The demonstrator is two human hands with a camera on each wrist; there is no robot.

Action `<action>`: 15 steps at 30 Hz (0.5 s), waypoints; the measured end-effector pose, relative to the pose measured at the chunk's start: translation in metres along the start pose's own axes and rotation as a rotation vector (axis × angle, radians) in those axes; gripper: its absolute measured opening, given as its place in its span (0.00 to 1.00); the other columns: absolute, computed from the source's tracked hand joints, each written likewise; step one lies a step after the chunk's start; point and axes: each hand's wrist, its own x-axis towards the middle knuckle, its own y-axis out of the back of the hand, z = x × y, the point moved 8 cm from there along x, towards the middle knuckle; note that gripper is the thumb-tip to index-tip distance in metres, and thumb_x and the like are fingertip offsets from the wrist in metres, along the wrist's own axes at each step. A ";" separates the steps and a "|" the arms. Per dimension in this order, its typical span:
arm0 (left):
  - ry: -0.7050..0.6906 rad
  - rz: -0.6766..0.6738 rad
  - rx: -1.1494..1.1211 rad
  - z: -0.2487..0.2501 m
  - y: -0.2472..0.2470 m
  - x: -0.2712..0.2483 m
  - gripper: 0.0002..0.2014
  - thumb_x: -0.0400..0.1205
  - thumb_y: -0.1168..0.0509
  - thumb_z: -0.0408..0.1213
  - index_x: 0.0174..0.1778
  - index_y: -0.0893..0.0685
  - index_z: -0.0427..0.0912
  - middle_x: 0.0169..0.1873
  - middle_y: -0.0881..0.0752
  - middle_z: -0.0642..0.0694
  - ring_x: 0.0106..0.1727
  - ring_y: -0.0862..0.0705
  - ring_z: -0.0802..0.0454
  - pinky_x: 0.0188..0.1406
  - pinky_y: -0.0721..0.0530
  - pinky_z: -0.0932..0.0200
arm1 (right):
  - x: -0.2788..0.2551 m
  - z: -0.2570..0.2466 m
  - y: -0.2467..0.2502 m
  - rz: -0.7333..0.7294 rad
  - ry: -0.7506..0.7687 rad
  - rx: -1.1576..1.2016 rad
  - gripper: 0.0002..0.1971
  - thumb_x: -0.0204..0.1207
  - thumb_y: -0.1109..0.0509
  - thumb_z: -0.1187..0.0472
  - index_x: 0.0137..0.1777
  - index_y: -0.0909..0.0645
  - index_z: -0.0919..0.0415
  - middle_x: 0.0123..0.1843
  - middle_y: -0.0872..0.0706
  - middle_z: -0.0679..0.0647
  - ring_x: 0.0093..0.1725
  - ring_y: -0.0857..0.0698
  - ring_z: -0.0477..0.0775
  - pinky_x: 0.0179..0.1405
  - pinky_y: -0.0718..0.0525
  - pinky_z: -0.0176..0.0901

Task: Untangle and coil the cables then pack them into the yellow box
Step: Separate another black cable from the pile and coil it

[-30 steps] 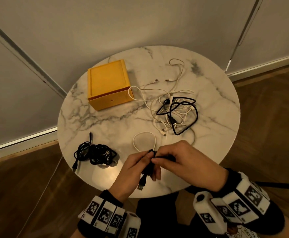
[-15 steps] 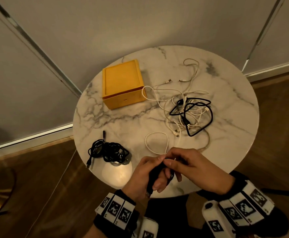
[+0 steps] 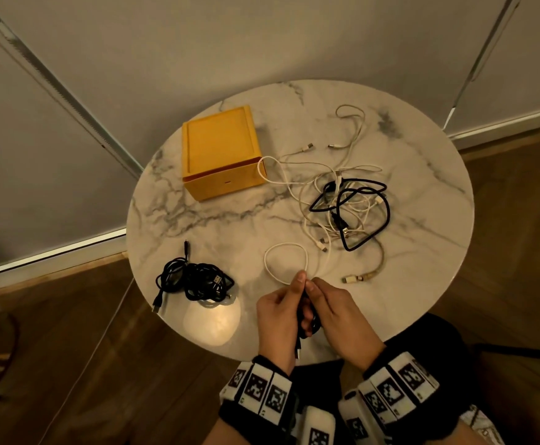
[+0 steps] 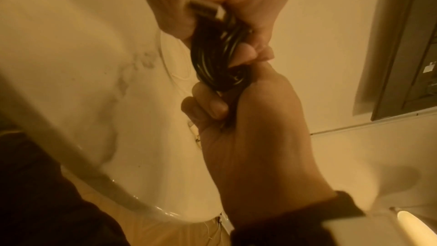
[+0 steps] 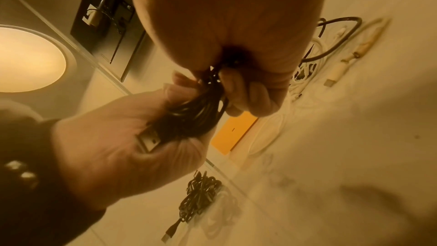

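Both hands hold one black cable bundle [image 3: 307, 316]: left hand [image 3: 278, 313] grips the loops, right hand [image 3: 336, 316] pinches its top. Advice: keep loops even, tuck the plug [image 5: 149, 140].

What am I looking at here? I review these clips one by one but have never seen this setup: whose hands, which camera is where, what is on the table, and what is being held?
No robot here: a person works with bare hands, wearing wristbands with black-and-white markers. The wide picture comes from a camera on the head, looking down. The two yellowish close-ups come from cameras on each wrist, looking along the hand.

On the round marble table sit a closed yellow box, a black cable bundle near the left edge, and a tangle of white and black cables on the right.

The left hand and right hand meet at the table's near edge. Together they grip a small coiled black cable; its USB plug lies against the left palm.
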 end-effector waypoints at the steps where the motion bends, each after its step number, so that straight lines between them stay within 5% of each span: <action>1: -0.004 0.011 0.002 0.000 -0.001 0.001 0.23 0.75 0.31 0.49 0.23 0.24 0.34 0.15 0.28 0.42 0.14 0.33 0.51 0.16 0.33 0.65 | 0.001 0.000 0.000 0.006 -0.008 0.006 0.19 0.87 0.47 0.50 0.37 0.26 0.54 0.29 0.17 0.52 0.28 0.15 0.51 0.36 0.15 0.54; 7: -0.052 0.028 0.064 0.008 0.007 0.012 0.12 0.77 0.27 0.40 0.38 0.21 0.37 0.16 0.29 0.45 0.15 0.36 0.55 0.14 0.36 0.67 | -0.004 -0.001 0.004 0.072 -0.005 -0.019 0.17 0.83 0.47 0.46 0.36 0.26 0.50 0.29 0.20 0.46 0.30 0.21 0.42 0.33 0.25 0.34; 12: -0.095 -0.107 0.174 0.015 0.007 0.010 0.12 0.80 0.30 0.38 0.33 0.17 0.35 0.16 0.32 0.45 0.14 0.38 0.55 0.13 0.38 0.68 | -0.008 0.001 0.007 -0.042 -0.047 0.051 0.17 0.85 0.40 0.51 0.35 0.23 0.55 0.25 0.20 0.49 0.24 0.22 0.44 0.30 0.26 0.38; 15: -0.071 -0.102 0.160 0.015 0.015 0.014 0.14 0.78 0.30 0.40 0.27 0.20 0.41 0.16 0.32 0.46 0.14 0.40 0.55 0.12 0.40 0.68 | -0.010 0.001 0.020 -0.104 -0.035 0.027 0.06 0.82 0.32 0.59 0.44 0.16 0.56 0.31 0.13 0.51 0.29 0.15 0.50 0.33 0.17 0.43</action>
